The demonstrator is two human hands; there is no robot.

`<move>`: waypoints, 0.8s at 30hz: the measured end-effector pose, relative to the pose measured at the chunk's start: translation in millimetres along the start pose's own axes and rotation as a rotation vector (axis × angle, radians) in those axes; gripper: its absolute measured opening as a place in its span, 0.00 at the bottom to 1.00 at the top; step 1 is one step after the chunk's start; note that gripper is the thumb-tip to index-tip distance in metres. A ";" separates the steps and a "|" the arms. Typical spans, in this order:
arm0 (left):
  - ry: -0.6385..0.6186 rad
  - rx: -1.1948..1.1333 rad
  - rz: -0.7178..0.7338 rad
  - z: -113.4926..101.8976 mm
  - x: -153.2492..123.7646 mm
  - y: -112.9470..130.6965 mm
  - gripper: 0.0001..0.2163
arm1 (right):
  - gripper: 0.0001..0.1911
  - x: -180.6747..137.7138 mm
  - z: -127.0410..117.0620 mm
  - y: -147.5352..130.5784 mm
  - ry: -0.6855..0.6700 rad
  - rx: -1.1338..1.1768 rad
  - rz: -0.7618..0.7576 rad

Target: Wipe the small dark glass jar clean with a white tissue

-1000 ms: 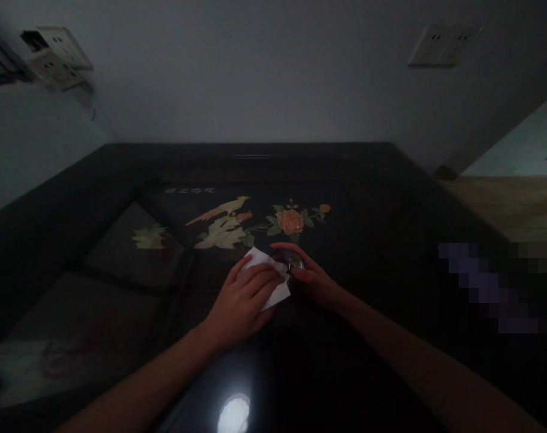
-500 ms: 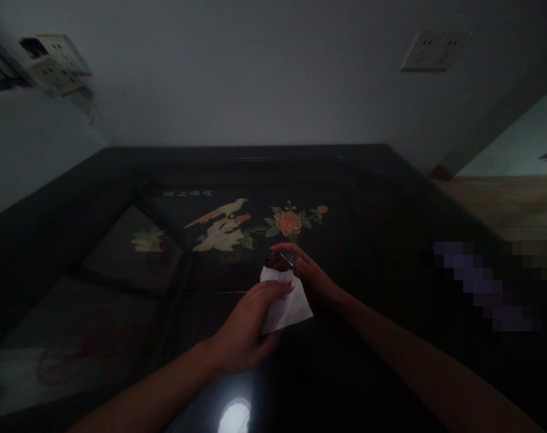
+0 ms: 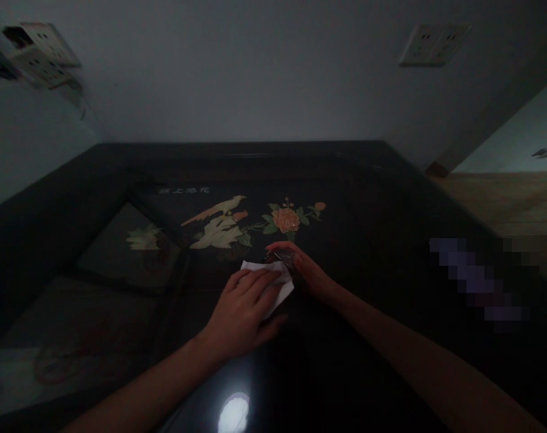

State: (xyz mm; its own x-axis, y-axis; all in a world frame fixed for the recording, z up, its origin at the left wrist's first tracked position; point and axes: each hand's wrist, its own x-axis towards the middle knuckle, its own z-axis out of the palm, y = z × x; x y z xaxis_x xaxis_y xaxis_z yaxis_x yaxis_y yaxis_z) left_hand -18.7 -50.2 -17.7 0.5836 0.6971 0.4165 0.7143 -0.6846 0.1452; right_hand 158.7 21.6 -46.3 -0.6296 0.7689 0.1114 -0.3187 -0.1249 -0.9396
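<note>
Left hand [image 3: 239, 310] has shifted leftward with the white tissue [image 3: 281, 296] it grasps, right hand [image 3: 317, 279] gripping the clear shiny-edged object [image 3: 286, 258] beside that tissue, over the black tabletop [image 3: 367, 228]; object judged light, stiff, slick, perhaps fragile, so best held by its edges.

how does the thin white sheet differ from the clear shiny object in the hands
The thin white sheet looks opaque and dull, while the clear shiny object is see-through with glints. The left hand lies over the sheet; the right hand holds the object between thumb and fingers. Both are close together above the dark glossy table.
</note>
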 end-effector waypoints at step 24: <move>0.042 -0.046 0.145 8.3 -1.9 -4.8 0.19 | 0.26 4.9 4.3 0.9 0.058 0.166 0.051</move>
State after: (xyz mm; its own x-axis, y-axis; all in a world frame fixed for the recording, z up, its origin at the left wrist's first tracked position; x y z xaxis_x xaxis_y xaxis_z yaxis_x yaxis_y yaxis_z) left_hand -20.1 -46.5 -26.6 0.6620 0.5814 0.4729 0.6045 -0.7873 0.1216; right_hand 152.2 22.6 -45.2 -0.6075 0.7932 0.0414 -0.4028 -0.2627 -0.8768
